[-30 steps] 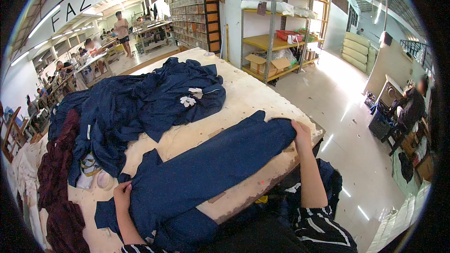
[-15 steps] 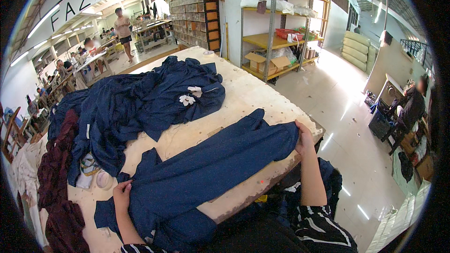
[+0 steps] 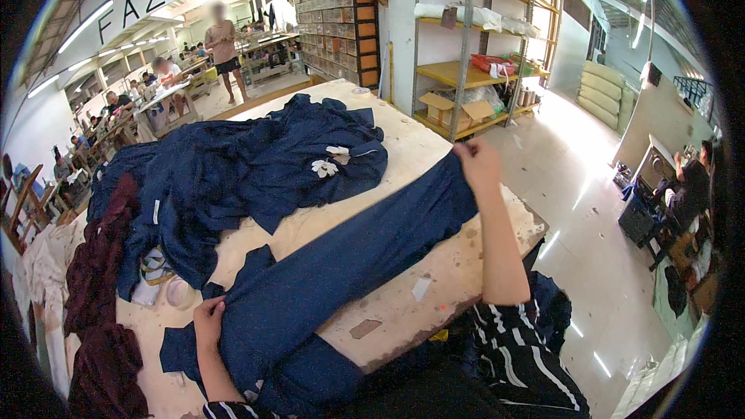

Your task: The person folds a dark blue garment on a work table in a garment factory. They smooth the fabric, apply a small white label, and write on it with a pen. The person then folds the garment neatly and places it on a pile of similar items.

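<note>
A navy blue garment (image 3: 334, 275) is stretched slantwise over the wooden table (image 3: 411, 159). At its lower left, my left hand (image 3: 207, 322) is closed, pinching a folded edge of the cloth. My right hand (image 3: 479, 163) grips the garment's far right end and holds it up, the forearm upright. Between the hands the cloth runs taut, with soft creases near the right end. Part of the garment lies bunched below my left hand, next to my body.
Beyond it lies a heap of navy garments (image 3: 233, 167) with white flower-shaped pieces (image 3: 324, 167) on top. Maroon cloth (image 3: 101, 287) and a tape roll (image 3: 181, 293) are at the left. Metal shelves (image 3: 462, 70) stand past the table; a person (image 3: 223, 46) stands at the back left.
My right hand has risen and moved away from me, slightly left, lifting the garment's right end. More tabletop shows beneath it. My left hand keeps its pinch in nearly the same place.
</note>
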Demonstrator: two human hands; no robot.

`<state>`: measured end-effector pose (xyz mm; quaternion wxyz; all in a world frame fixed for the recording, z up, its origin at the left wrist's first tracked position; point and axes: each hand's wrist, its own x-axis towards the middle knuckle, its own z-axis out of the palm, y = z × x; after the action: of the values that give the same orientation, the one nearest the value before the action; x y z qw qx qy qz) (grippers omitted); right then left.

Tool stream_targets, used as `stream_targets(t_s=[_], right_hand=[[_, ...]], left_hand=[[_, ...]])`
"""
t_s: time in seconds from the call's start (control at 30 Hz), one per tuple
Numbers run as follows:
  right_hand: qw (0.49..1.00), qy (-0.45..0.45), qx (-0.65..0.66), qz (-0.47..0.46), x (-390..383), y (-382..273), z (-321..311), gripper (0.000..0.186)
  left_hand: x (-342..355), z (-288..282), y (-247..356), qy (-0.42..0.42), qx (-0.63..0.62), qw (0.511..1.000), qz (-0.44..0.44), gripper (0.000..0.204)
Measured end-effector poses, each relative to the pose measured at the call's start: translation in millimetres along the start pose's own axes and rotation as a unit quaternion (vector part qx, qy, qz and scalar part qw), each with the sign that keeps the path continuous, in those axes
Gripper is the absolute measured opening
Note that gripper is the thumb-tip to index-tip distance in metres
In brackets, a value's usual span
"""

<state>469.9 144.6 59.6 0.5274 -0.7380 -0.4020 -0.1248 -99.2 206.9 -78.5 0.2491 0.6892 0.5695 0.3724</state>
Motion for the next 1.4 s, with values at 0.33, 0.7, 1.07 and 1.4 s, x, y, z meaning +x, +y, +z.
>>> stream_targets(t_s=[0.33, 0.7, 1.07, 1.4], right_hand=[[0.958, -0.192, -0.171, 0.125, -41.7, 88.8, 87.5, 0.032], [0.943, -0.233, -0.201, 0.128, -42.9, 85.8, 88.8, 0.027], [0.861, -0.155, 0.473, 0.107, -25.3, 69.9, 32.6, 0.033], [0.881, -0.221, 0.412, 0.071, -28.4, 50.5, 15.8, 0.032]], left_hand=[[-4.1, 0.1, 2.5, 0.02, -0.01, 0.999, -0.022, 0.017], [-1.1, 3.5, -0.2, 0.022, -0.012, 0.999, -0.028, 0.018], [0.5, 3.6, 2.0, 0.028, 0.009, 1.0, -0.008, 0.018], [3.8, 5.2, -2.8, 0.011, -0.009, 1.0, -0.015, 0.02]])
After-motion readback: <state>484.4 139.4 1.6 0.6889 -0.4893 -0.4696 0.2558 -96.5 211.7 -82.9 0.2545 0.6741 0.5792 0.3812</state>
